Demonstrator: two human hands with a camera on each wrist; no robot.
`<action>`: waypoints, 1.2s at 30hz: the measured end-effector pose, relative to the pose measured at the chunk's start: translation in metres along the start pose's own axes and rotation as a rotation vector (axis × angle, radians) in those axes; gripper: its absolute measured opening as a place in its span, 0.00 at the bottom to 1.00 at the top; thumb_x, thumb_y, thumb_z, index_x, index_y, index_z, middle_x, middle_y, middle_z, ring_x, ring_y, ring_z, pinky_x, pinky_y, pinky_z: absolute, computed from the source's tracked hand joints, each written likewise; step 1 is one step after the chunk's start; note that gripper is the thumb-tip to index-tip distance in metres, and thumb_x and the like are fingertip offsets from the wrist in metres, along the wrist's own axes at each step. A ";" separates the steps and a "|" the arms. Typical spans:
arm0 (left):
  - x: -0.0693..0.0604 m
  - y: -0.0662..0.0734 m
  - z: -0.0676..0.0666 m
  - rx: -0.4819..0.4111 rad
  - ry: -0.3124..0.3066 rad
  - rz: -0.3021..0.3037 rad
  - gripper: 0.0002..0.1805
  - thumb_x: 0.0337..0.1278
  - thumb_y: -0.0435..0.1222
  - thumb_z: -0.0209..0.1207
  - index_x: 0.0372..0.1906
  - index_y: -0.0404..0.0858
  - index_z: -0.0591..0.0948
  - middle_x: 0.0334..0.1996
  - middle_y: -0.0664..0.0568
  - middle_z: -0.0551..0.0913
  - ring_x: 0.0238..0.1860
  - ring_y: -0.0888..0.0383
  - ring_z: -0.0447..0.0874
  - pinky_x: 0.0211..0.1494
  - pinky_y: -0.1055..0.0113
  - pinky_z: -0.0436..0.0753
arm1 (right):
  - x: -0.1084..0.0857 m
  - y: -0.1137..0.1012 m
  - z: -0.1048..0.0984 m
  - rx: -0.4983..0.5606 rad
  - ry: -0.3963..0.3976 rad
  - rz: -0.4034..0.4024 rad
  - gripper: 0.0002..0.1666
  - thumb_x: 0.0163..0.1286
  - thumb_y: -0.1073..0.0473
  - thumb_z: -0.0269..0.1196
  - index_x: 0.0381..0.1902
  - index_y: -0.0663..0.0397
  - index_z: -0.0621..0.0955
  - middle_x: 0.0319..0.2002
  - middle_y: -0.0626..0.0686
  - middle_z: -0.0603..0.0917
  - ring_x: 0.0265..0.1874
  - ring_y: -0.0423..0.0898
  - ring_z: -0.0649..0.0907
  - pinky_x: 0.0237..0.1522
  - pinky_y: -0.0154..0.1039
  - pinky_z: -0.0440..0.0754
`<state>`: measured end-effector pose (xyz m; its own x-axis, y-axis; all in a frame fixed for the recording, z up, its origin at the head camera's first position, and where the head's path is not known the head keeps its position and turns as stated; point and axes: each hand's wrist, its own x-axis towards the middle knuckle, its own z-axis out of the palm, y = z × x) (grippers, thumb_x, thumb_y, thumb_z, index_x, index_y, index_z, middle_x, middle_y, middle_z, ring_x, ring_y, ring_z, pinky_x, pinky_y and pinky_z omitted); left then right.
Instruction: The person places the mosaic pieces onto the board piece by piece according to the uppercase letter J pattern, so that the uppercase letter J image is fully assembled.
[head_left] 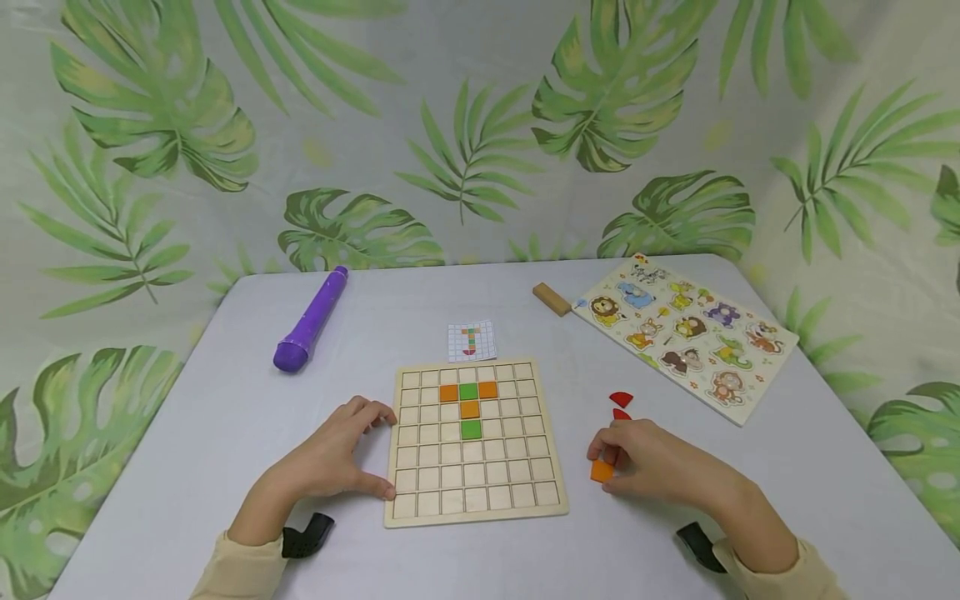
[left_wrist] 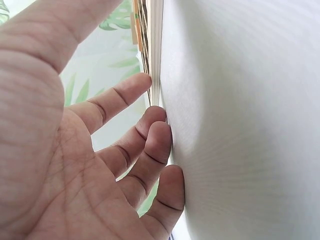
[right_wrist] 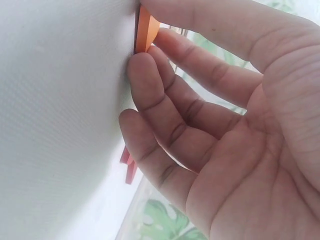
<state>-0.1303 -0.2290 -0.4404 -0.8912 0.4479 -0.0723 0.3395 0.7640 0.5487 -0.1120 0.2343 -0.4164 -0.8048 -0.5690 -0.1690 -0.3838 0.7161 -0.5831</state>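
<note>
A wooden grid board [head_left: 438, 479] lies mid-table with orange and green square tiles forming a T; the lowest is a green tile [head_left: 471, 429]. My left hand [head_left: 330, 454] rests at the board's left edge, thumb and fingers spread and touching it; the left wrist view shows fingertips against the board's side [left_wrist: 156, 55]. To the right of the board, my right hand [head_left: 652, 462] pinches an orange square tile [head_left: 602, 472] at the table surface, and the tile [right_wrist: 143, 30] shows between thumb and fingers in the right wrist view. Two red quarter-round pieces, one [head_left: 621, 399] farther back, lie beyond that hand.
A small pattern card [head_left: 483, 342] lies behind the board. Farther back are a purple microphone-shaped object [head_left: 311, 321] on the left, a wooden block [head_left: 552, 299], and an animal puzzle board [head_left: 667, 333] on the right.
</note>
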 end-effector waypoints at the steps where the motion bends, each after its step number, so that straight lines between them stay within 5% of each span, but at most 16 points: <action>1: 0.000 0.000 0.000 0.000 0.000 0.001 0.50 0.29 0.60 0.87 0.62 0.51 0.77 0.53 0.56 0.76 0.57 0.56 0.73 0.62 0.54 0.78 | 0.000 0.000 0.000 0.000 0.000 -0.001 0.15 0.61 0.61 0.79 0.44 0.47 0.87 0.36 0.37 0.84 0.36 0.35 0.79 0.42 0.32 0.83; 36: 0.000 0.002 -0.001 0.003 -0.005 0.000 0.49 0.30 0.60 0.86 0.62 0.50 0.77 0.54 0.55 0.76 0.58 0.55 0.73 0.63 0.52 0.78 | 0.017 -0.008 -0.006 -0.045 0.016 -0.076 0.14 0.62 0.59 0.80 0.44 0.48 0.88 0.39 0.40 0.84 0.39 0.34 0.80 0.45 0.32 0.84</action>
<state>-0.1304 -0.2284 -0.4384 -0.8897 0.4502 -0.0762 0.3406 0.7655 0.5458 -0.1258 0.2214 -0.4099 -0.7795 -0.6162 -0.1127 -0.4637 0.6885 -0.5576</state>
